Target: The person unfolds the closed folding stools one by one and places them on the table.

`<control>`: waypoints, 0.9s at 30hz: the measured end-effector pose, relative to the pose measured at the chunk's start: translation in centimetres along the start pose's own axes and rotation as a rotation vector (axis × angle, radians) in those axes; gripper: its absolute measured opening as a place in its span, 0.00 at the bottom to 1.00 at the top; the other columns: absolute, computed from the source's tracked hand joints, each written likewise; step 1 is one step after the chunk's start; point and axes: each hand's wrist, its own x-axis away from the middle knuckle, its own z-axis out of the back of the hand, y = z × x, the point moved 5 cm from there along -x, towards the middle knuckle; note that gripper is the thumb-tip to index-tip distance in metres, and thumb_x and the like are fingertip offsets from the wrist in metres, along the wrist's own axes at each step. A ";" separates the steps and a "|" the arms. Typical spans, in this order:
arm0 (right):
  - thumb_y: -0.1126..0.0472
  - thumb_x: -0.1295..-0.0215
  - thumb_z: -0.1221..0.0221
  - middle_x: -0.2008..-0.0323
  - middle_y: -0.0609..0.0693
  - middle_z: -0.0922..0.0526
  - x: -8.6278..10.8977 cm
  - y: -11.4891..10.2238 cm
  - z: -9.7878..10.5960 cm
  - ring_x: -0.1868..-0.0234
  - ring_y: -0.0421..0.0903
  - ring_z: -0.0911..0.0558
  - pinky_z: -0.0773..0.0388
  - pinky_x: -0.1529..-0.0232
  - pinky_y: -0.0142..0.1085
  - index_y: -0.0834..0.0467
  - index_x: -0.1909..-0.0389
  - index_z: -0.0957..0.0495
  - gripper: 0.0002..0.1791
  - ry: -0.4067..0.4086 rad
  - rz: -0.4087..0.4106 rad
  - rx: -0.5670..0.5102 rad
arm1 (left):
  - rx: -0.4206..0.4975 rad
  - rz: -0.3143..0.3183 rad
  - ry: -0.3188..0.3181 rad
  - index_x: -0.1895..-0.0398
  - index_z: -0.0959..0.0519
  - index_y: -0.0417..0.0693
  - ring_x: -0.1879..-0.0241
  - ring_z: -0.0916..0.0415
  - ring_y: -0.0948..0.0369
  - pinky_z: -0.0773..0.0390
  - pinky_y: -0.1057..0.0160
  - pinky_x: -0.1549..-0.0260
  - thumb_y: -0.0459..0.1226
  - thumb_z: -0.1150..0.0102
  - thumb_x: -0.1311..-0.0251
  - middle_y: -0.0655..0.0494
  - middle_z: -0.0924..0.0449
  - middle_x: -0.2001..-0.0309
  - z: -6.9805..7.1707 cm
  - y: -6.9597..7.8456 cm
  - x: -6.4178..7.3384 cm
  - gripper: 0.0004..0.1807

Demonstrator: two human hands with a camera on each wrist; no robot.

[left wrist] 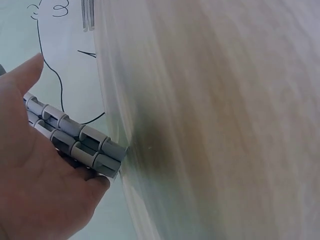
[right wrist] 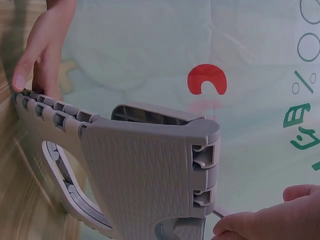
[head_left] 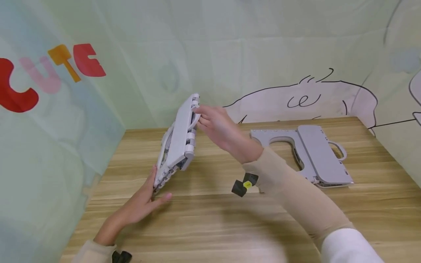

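Observation:
A grey plastic folding stool [head_left: 181, 126] stands tilted above the table, its panels folded close together. At its upper right edge, my right hand [head_left: 220, 128] pinches the small loop handle [head_left: 194, 120]. My left hand [head_left: 141, 202] touches the lower hinged edge, its thumb straight and apart and its fingers partly hidden behind the stool. The left wrist view shows the knuckled hinge [left wrist: 82, 135] lying across the left fingers. A ribbed panel [right wrist: 140, 170] of the stool faces the right wrist camera, with a leg cutout below.
Another grey folding stool [head_left: 323, 153] lies flat at the right of the wooden table [head_left: 210, 223], its handle pointing right. My right forearm [head_left: 296, 193] passes in front of it. A printed cloth [head_left: 210, 54] hangs behind the table and along its sides.

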 end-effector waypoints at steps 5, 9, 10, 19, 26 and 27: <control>0.71 0.26 0.53 0.22 0.62 0.53 -0.2 0.0 -1.0 0.24 0.52 0.47 0.42 0.27 0.38 0.71 0.24 0.55 0.34 -0.015 -0.018 0.041 | 0.038 0.015 -0.010 0.22 0.77 0.46 0.26 0.63 0.34 0.51 0.32 0.32 0.51 0.40 0.32 0.32 0.71 0.23 0.1 -0.1 0.2 0.59; 0.71 0.27 0.53 0.22 0.60 0.55 -0.5 -0.1 -1.8 0.23 0.51 0.49 0.44 0.27 0.38 0.70 0.24 0.56 0.35 -0.034 -0.021 0.068 | 0.054 0.030 -0.015 0.22 0.77 0.48 0.26 0.62 0.33 0.51 0.32 0.33 0.51 0.40 0.32 0.32 0.71 0.23 0.2 -0.3 0.2 0.58; 0.71 0.27 0.53 0.22 0.60 0.56 -0.5 -0.1 -2.0 0.23 0.51 0.50 0.45 0.27 0.38 0.70 0.24 0.57 0.36 -0.039 -0.021 0.070 | 0.057 0.034 -0.016 0.22 0.77 0.48 0.26 0.62 0.33 0.51 0.32 0.33 0.51 0.40 0.32 0.32 0.71 0.23 0.2 -0.4 0.2 0.58; 0.69 0.27 0.50 0.21 0.55 0.59 -1.0 0.0 -3.7 0.23 0.46 0.53 0.47 0.26 0.35 0.67 0.23 0.59 0.39 -0.077 -0.043 0.079 | 0.113 0.049 -0.014 0.22 0.77 0.46 0.27 0.62 0.32 0.52 0.31 0.33 0.49 0.39 0.32 0.30 0.71 0.23 0.4 -0.5 0.2 0.59; 0.68 0.27 0.50 0.20 0.52 0.64 -1.4 0.2 -4.9 0.22 0.43 0.56 0.49 0.26 0.34 0.64 0.22 0.62 0.41 -0.092 -0.043 0.118 | 0.151 0.045 -0.012 0.22 0.76 0.44 0.27 0.62 0.31 0.52 0.30 0.33 0.46 0.39 0.33 0.30 0.71 0.23 0.7 -0.5 0.2 0.59; 0.67 0.28 0.49 0.20 0.51 0.64 -1.4 0.2 -5.0 0.23 0.42 0.56 0.49 0.26 0.34 0.64 0.22 0.62 0.41 -0.086 -0.045 0.128 | 0.161 0.050 -0.016 0.22 0.77 0.46 0.27 0.63 0.32 0.52 0.30 0.33 0.46 0.39 0.32 0.31 0.72 0.23 0.6 -0.6 0.1 0.58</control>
